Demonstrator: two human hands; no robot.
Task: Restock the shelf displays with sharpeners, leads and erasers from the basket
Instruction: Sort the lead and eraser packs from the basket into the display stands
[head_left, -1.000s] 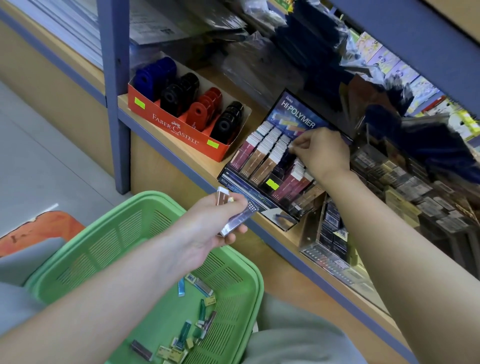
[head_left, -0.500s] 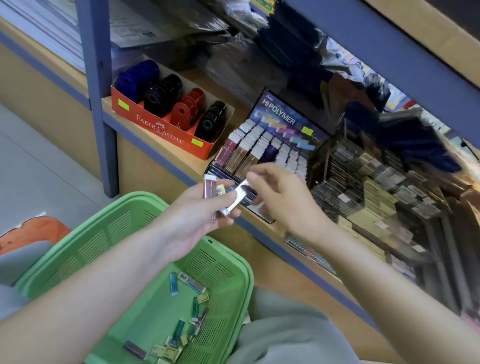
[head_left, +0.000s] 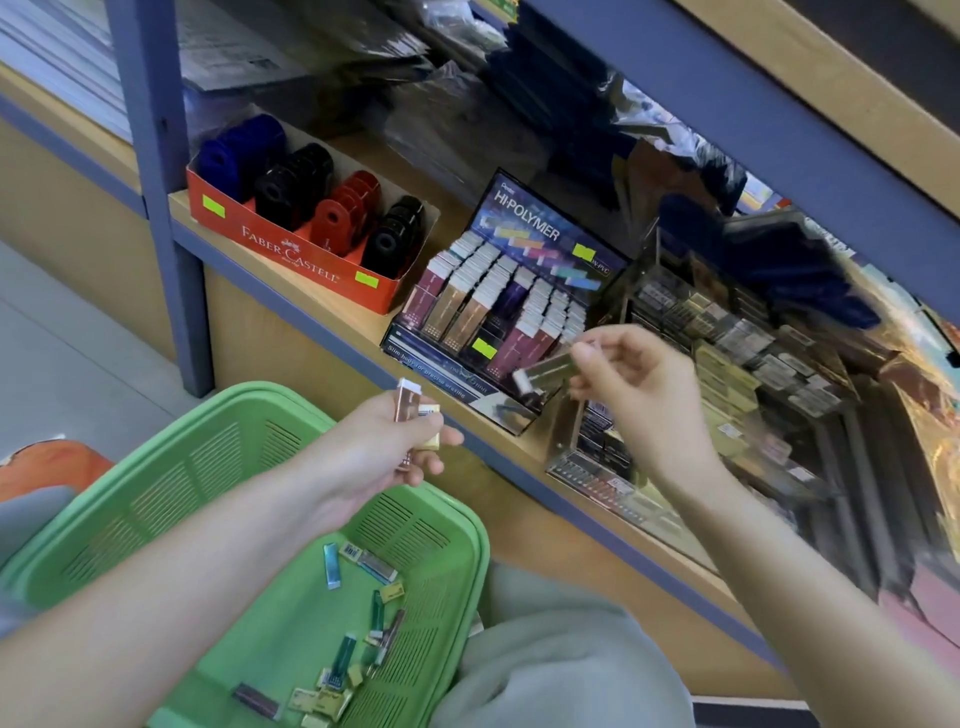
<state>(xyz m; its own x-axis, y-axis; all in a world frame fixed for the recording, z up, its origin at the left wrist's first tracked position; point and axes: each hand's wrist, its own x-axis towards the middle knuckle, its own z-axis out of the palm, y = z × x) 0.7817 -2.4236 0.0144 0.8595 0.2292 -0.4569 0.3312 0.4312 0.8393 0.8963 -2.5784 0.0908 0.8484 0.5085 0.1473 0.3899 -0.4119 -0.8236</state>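
Eraser (head_left: 545, 370) pinched by right hand (head_left: 639, 384), centre frame, tilted toward display (head_left: 540, 223), likely for slotting in; spares (head_left: 410, 410) gripped in left hand (head_left: 374, 447) above basket (head_left: 291, 391), at the ready.

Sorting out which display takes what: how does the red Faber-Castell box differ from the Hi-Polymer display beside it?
The Faber-Castell box is red, a low open tray; the Hi-Polymer display is dark with a raised back card. The box holds chunky blue, black and red sharpeners; the display holds slim sleeved erasers in stepped rows. Both sit on one shelf and carry yellow-green stickers.
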